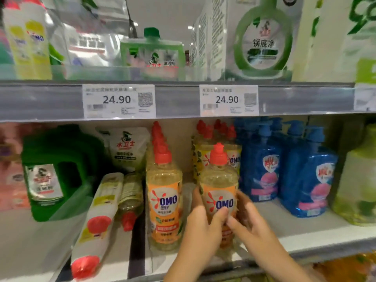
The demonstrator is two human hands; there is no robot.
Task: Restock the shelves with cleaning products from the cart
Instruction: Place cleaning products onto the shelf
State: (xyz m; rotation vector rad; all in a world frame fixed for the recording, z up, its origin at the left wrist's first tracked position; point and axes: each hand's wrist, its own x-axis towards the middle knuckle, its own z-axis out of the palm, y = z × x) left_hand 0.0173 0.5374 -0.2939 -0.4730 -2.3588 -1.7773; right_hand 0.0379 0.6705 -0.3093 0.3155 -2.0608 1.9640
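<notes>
1. Shop shelving; the lower shelf [305, 231] holds rows of bottles.
2. My left hand [200, 228] and right hand [252, 222] wrap the red-capped OMO bottle [219, 180] at the near edge, between its upright twin [164, 192] and the blue pump bottles [262, 169].
3. I judge I'm seating it; next, slide it squarely back into its row.
4. My hands hide its base, so it may not be down yet; no cart in view.

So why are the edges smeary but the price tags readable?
Head view: the wide lens stretches and smears the edges, so the pink packs at left blur; the middle is sharper, the 24.90 tags and held OMO bottle readable; the left hand and right hand look slightly motion-blurred.
</notes>
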